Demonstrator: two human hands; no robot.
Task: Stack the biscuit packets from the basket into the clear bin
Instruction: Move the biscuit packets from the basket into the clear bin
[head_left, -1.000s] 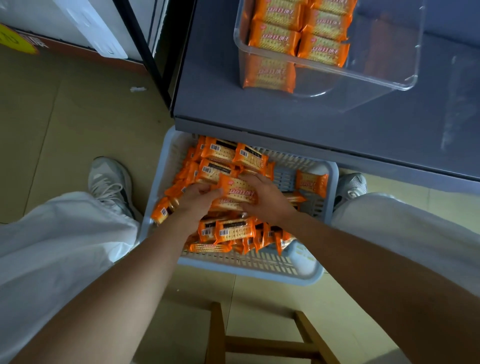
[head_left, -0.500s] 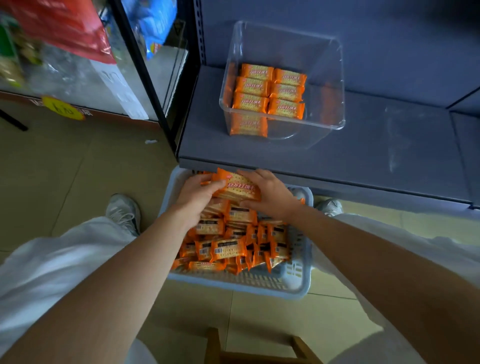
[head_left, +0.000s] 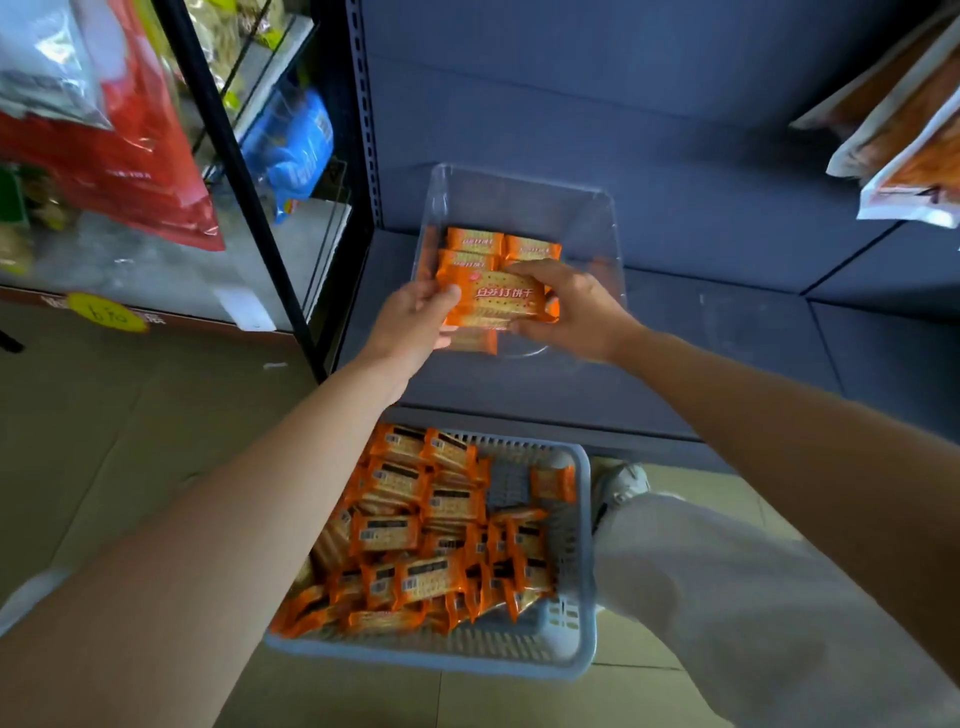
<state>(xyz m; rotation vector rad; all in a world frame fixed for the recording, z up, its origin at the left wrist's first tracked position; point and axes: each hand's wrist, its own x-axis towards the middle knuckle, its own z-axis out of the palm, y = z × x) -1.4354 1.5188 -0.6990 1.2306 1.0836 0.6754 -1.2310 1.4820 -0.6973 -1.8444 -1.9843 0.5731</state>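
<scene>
**Both hands hold a biscuit stack over the clear bin**

On my head feed the grey shelf (head_left: 727, 332) takes up the upper right. The tan floor (head_left: 104, 415) runs below and to the left of it. A white trouser leg (head_left: 727, 597) fills the lower right, with a grey shoe (head_left: 621, 486) at its top end.

The pale blue basket (head_left: 582, 613) sits on the floor just in front of the shelf edge, touching that leg on its right side. The loose packets (head_left: 447, 504) in it are orange and heaped towards the left and near side, many barcode-up. One lies apart by the far right corner.

The clear bin (head_left: 608, 223) stands on the shelf near its left end. The stacked packets (head_left: 475, 241) lie flat in rows in its left-centre part.

The held stack (head_left: 501, 301) is face-up, lettering readable, above the near half of the bin. I cannot tell whether it touches the rows beneath or how many packets it has.

The left hand (head_left: 410, 327) grasps the stack's left end, thumb on top. The right hand (head_left: 571, 312) grasps the right end, its fingers (head_left: 530, 271) curled over the far edge.

On the left, a black pole (head_left: 244, 192) stands in front of a red bag (head_left: 145, 171) and a blue bag (head_left: 296, 145).
</scene>
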